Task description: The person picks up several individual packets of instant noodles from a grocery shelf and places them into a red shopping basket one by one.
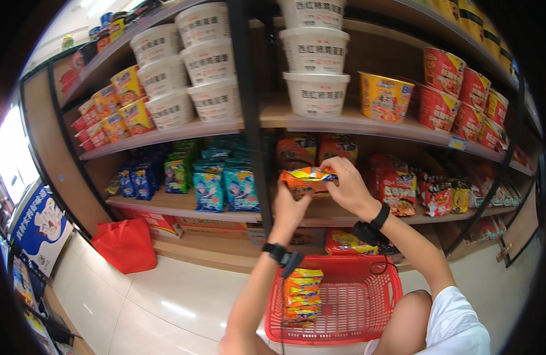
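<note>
Both hands hold one orange instant-noodle packet [299,179] at the front of the lower shelf. My left hand [290,207] grips its left side and underside. My right hand [347,184] pinches the right end from above. Just behind it, similar orange noodle packets [296,150] stand upright on the shelf. Below my forearms, a red plastic shopping basket [357,326] sits on the floor. Several yellow-and-orange packets [303,290] lie in a row along its left side. A dark strapped device is on each wrist.
White noodle tubs [315,95] and a yellow noodle bucket [385,97] stand on the shelf above. A black shelf post [254,102] rises left of my hands. Teal packets [208,188] are left, red noodle packets [398,186] right. A red bag [124,246] rests on the floor.
</note>
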{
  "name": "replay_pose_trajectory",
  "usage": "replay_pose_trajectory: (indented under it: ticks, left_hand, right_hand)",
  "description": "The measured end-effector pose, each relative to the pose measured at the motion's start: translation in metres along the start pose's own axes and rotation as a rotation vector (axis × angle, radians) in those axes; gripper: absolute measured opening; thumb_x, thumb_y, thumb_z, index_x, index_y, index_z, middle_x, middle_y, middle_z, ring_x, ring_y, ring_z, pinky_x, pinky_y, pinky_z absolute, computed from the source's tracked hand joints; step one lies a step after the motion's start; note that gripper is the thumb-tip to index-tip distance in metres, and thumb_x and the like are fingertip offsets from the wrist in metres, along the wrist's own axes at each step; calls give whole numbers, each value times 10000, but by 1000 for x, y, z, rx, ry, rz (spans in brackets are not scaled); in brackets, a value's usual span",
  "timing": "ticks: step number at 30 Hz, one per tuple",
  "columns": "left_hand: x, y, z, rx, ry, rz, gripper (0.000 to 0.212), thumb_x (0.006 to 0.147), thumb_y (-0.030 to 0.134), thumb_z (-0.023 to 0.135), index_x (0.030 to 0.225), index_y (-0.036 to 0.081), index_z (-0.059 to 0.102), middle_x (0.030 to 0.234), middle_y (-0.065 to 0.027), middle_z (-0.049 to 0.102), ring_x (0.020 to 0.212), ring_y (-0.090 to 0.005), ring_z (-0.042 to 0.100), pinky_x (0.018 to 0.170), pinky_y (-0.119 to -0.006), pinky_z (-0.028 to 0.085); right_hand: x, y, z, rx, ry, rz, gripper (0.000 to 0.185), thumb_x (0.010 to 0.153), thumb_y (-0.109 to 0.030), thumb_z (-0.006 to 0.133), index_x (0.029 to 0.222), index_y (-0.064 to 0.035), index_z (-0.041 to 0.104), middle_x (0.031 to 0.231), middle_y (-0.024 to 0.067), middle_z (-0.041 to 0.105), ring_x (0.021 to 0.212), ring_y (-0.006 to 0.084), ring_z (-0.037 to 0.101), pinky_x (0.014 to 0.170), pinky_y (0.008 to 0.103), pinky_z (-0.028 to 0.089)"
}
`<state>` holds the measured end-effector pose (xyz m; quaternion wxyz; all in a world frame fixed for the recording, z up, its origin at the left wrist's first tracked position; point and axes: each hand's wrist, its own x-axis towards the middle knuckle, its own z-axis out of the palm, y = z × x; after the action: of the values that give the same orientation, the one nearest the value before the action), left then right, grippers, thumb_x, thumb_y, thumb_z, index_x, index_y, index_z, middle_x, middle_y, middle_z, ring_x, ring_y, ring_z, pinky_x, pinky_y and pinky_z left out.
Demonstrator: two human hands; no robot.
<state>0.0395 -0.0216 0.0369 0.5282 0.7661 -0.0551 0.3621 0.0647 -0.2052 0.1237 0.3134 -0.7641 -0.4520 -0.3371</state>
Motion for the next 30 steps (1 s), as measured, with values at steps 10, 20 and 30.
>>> replay_pose_trajectory:
  ticks: [10, 20, 30]
  left_hand:
    - [-36, 49, -99, -217, -1013, -558, 480, 825, 234, 877, 1177, -14, 663, 1105, -39, 732, 1017, -94, 647, 897, -271, 530]
    - [-173, -12, -59, 328, -1543, -467, 539, 789, 431, 844, 1069, 16, 644, 950, -150, 672, 874, -245, 639, 790, -372, 503]
    - [-251, -63, -48, 632, -1631, -520, 561, 749, 312, 849, 1224, 63, 683, 1143, -183, 724, 1089, -340, 681, 903, -408, 541]
  right_hand:
    - [-65, -66, -38, 313, -504, 225, 401, 836, -143, 750, 1163, 35, 601, 1027, 227, 684, 957, 366, 682, 857, 401, 541]
    - [-222, -67, 28, 478, -1128, 139, 457, 808, -209, 771, 1113, 93, 613, 1042, 241, 619, 962, 406, 665, 838, 464, 540]
    - [-309, -89, 127, 239, -1143, -196, 529, 709, -250, 808, 1085, 72, 623, 835, 199, 714, 762, 360, 725, 685, 449, 580]
